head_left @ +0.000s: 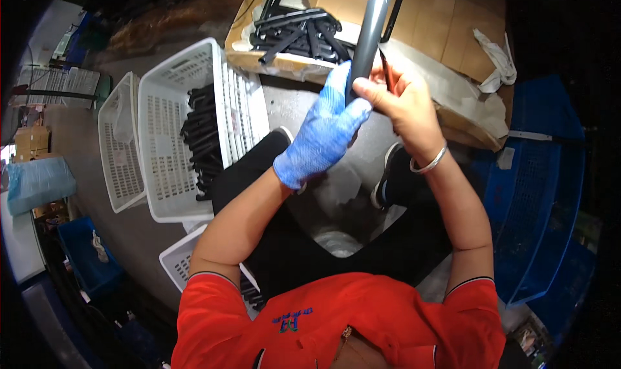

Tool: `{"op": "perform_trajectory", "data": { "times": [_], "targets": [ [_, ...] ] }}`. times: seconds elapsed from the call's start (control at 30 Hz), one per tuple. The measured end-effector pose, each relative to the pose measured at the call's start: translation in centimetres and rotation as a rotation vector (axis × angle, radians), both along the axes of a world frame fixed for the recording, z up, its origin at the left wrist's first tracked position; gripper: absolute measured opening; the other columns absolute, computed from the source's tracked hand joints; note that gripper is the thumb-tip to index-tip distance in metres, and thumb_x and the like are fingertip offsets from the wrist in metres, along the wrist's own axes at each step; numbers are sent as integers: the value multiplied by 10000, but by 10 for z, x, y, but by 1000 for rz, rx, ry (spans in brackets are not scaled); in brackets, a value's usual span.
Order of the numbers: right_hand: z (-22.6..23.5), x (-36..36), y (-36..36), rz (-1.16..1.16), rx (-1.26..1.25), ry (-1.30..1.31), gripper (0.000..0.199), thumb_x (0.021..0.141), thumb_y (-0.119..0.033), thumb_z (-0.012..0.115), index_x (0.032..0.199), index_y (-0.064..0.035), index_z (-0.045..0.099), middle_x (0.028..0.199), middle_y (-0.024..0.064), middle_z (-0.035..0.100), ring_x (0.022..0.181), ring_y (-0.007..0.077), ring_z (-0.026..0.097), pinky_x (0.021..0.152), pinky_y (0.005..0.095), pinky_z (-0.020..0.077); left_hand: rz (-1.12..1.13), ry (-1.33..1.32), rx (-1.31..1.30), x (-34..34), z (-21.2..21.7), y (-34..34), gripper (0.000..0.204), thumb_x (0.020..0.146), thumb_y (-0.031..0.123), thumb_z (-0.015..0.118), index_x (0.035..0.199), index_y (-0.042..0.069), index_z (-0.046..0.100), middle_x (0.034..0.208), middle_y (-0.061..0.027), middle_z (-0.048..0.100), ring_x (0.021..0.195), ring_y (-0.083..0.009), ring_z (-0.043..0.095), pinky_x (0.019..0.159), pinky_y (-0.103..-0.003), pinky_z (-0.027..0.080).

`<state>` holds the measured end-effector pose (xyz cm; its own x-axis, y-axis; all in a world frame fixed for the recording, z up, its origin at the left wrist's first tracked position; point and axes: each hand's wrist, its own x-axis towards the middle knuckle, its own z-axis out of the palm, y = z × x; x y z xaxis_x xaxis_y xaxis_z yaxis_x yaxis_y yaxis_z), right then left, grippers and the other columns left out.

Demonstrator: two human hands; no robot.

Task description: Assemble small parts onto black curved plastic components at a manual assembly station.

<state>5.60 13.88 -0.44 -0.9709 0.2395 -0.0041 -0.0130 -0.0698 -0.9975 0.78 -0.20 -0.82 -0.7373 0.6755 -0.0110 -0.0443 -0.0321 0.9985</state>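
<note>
Between two hands (321, 133) (402, 103), one grey tube (370, 32)

Three white perforated baskets (169, 142), one of them holding a heap of black rods (202, 139); one cardboard box (414, 19); one grey tube (370, 32); two blue crates (543, 175); one silver bangle (429, 164).

Grey tube (372, 32) cut off by top edge; lower end hidden behind hands; thin red tool (387, 71) mostly hidden.
</note>
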Motion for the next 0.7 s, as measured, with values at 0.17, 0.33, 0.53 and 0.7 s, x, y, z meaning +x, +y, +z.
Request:
{"op": "perform_trajectory", "data": {
  "times": [0.17,0.33,0.53,0.7],
  "targets": [
    [-2,3,-1,-16,-57,-14,202,818,-93,667,975,6,588,866,27,619,773,69,581,719,209,470,-109,-218,-56,2,11,-8,447,877,155,523,1283,95,344,726,7,467,531,-44,402,454,-201,348],
    [-4,-3,17,-272,42,195,165,841,-74,635,972,8,577,853,25,612,799,87,577,777,216,456,-248,-302,-62,7,9,-6,377,875,193,532,1191,48,385,730,-15,454,522,-89,441,464,-214,370],
    [11,-9,55,-405,37,232,178,875,-128,598,1005,-8,603,724,-58,594,528,-31,330,456,149,234,-396,-76,-264,12,-15,-10,345,883,182,549,1150,39,384,795,-33,466,649,-100,491,559,-234,443],
    [2,-2,40,-292,10,238,179,853,-106,629,1002,-23,574,760,-55,576,622,-11,431,529,141,318,-207,-38,-140,23,-21,10,431,880,225,561,1204,8,375,805,-86,516,687,-124,533,644,-304,478]
  ]
}}
